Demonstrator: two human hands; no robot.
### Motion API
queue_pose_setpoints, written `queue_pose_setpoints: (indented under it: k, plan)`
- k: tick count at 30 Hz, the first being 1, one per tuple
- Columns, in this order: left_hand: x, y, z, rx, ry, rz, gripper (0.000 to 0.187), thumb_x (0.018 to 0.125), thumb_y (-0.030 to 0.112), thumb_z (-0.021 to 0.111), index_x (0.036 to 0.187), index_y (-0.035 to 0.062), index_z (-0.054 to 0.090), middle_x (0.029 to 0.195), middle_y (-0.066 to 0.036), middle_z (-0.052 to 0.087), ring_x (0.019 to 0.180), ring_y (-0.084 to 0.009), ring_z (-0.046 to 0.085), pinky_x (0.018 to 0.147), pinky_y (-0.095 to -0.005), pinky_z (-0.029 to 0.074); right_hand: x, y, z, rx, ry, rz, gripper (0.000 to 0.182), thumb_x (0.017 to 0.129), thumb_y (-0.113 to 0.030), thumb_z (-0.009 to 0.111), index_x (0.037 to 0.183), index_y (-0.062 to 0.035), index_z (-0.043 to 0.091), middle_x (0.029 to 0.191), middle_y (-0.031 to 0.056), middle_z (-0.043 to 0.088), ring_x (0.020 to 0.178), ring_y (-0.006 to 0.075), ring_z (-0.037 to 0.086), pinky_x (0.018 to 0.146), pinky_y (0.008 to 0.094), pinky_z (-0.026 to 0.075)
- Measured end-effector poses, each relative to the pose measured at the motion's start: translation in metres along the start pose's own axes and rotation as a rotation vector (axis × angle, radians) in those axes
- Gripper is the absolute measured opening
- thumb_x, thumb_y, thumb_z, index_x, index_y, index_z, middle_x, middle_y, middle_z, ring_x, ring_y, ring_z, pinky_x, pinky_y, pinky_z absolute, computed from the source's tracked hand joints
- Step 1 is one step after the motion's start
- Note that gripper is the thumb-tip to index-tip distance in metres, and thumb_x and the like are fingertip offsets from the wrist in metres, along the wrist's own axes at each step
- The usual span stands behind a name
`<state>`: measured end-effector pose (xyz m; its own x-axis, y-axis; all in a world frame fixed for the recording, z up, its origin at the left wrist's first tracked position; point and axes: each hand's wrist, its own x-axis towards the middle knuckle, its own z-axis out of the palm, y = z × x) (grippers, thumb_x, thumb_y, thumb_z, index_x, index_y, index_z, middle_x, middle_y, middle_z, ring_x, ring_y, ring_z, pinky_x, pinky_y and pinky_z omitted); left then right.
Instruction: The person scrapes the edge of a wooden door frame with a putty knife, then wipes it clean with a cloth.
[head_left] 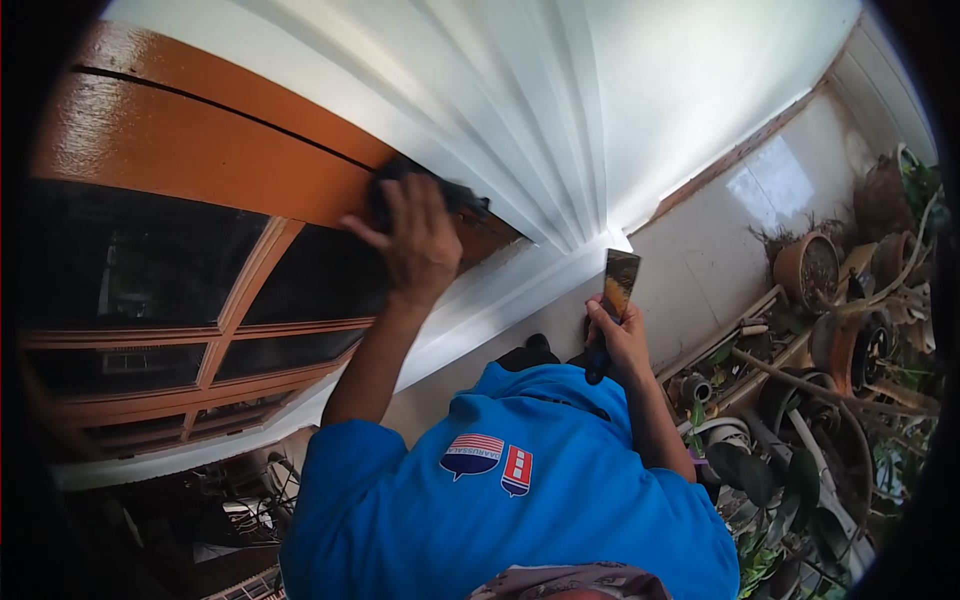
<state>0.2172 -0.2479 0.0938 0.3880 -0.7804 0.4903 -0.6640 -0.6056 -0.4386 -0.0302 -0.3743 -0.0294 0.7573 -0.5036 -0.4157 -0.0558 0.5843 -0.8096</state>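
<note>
My left hand (415, 235) is raised against the orange-brown wooden frame (220, 140), its palm pressing a black cloth-like item (395, 180) whose exact kind is blurred. The fingers are spread over that item, close to where the wood meets the white moulding (560, 130). Lower and to the right, my right hand (625, 340) is closed round the dark handle of a scraper (620, 280). Its broad, stained metal blade points up, towards the foot of the white wall. Dark glass panes (130, 250) sit in the wooden frame below my left hand.
Potted plants (806, 270) and leafy branches crowd the right side, beside a tiled floor (700, 280). A planter edge (735, 330) runs near my right arm. Wires and clutter (255, 510) lie at the lower left.
</note>
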Motion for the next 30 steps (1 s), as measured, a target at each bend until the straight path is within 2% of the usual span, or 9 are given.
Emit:
queue_pose_setpoints:
  k: [5, 14, 15, 18, 19, 23, 26, 29, 30]
  plan:
    - [-0.050, 0.032, 0.051, -0.050, -0.073, 0.210, 0.043, 0.094, 0.018, 0.047, 0.134, 0.0043, 0.052, 0.132, -0.008, 0.058, 0.133, -0.0248, 0.045, 0.102, -0.0764, -0.008, -0.001, 0.019, 0.008, 0.073, 0.090, 0.042, 0.021, 0.091, -0.022, 0.067, 0.095, -0.0029, 0.059, 0.064, 0.0013, 0.053, 0.051, 0.0102, 0.053, 0.047, 0.0269, 0.049]
    - [-0.067, 0.032, 0.038, -0.638, -0.126, 0.405, 0.040, 0.092, 0.006, 0.049, 0.131, 0.0015, 0.055, 0.123, -0.013, 0.061, 0.119, -0.0271, 0.057, 0.103, -0.0772, 0.002, -0.030, 0.072, 0.038, 0.069, 0.175, 0.043, 0.022, 0.092, -0.023, 0.065, 0.095, -0.0028, 0.058, 0.065, 0.0014, 0.053, 0.052, 0.0095, 0.053, 0.046, 0.0267, 0.049]
    - [-0.075, 0.036, 0.033, -0.709, -0.088, 0.414, 0.041, 0.088, 0.001, 0.052, 0.128, 0.0016, 0.057, 0.118, -0.014, 0.063, 0.112, -0.0282, 0.060, 0.106, -0.0731, 0.014, -0.033, 0.076, 0.042, 0.080, 0.197, 0.037, 0.021, 0.092, -0.023, 0.065, 0.095, -0.0027, 0.058, 0.065, 0.0014, 0.053, 0.053, 0.0093, 0.053, 0.046, 0.0267, 0.049]
    - [-0.107, 0.041, 0.033, -1.027, -0.295, 0.423, 0.044, 0.086, 0.002, 0.054, 0.130, 0.0026, 0.055, 0.117, -0.015, 0.063, 0.114, -0.0289, 0.059, 0.108, -0.0664, 0.024, -0.045, 0.094, 0.047, 0.152, 0.221, 0.004, 0.020, 0.094, -0.022, 0.063, 0.096, -0.0025, 0.059, 0.065, 0.0010, 0.053, 0.052, 0.0091, 0.052, 0.046, 0.0264, 0.048]
    - [-0.121, 0.045, 0.028, -1.106, -0.377, 0.299, 0.044, 0.083, -0.002, 0.053, 0.127, 0.0009, 0.056, 0.112, -0.018, 0.064, 0.108, -0.0331, 0.062, 0.103, -0.0520, 0.039, -0.048, 0.102, 0.047, 0.161, 0.230, 0.005, 0.018, 0.094, -0.022, 0.063, 0.098, -0.0041, 0.059, 0.068, 0.0013, 0.054, 0.054, 0.0095, 0.052, 0.047, 0.0269, 0.048]
    - [-0.167, 0.059, 0.040, -1.479, -0.610, -0.057, 0.037, 0.085, -0.003, 0.048, 0.121, -0.0004, 0.057, 0.107, -0.020, 0.066, 0.098, -0.0324, 0.065, 0.084, -0.0326, 0.051, -0.057, 0.122, 0.058, 0.069, 0.375, -0.073, 0.018, 0.095, -0.018, 0.059, 0.107, -0.0043, 0.057, 0.070, 0.0019, 0.054, 0.058, 0.0095, 0.053, 0.050, 0.0261, 0.048]
    - [-0.206, 0.063, 0.073, -1.742, -1.036, -0.367, 0.034, 0.087, 0.006, 0.052, 0.120, -0.0004, 0.058, 0.108, -0.016, 0.066, 0.098, -0.0252, 0.065, 0.086, -0.0310, 0.050, -0.063, 0.132, 0.069, -0.165, 0.421, -0.163, 0.023, 0.096, -0.015, 0.055, 0.115, -0.0020, 0.054, 0.072, 0.0048, 0.054, 0.063, 0.0133, 0.056, 0.055, 0.0294, 0.050]
    - [-0.211, 0.058, 0.058, -2.167, -1.125, -0.471, 0.036, 0.092, 0.020, 0.055, 0.121, -0.0013, 0.058, 0.109, -0.013, 0.065, 0.100, -0.0200, 0.062, 0.087, -0.0290, 0.048, -0.063, 0.132, 0.089, -0.514, 0.351, -0.287, 0.034, 0.093, -0.010, 0.054, 0.125, 0.0018, 0.048, 0.084, 0.0144, 0.054, 0.074, 0.0251, 0.059, 0.067, 0.0376, 0.050]
    - [-0.213, 0.055, 0.052, -2.080, -1.107, -0.357, 0.039, 0.093, 0.025, 0.055, 0.121, -0.0020, 0.058, 0.110, -0.013, 0.064, 0.102, -0.0200, 0.061, 0.088, -0.0288, 0.048, -0.064, 0.134, 0.100, -0.638, 0.346, -0.328, 0.037, 0.091, -0.009, 0.055, 0.127, 0.0016, 0.047, 0.089, 0.0158, 0.054, 0.078, 0.0264, 0.059, 0.069, 0.0374, 0.050]
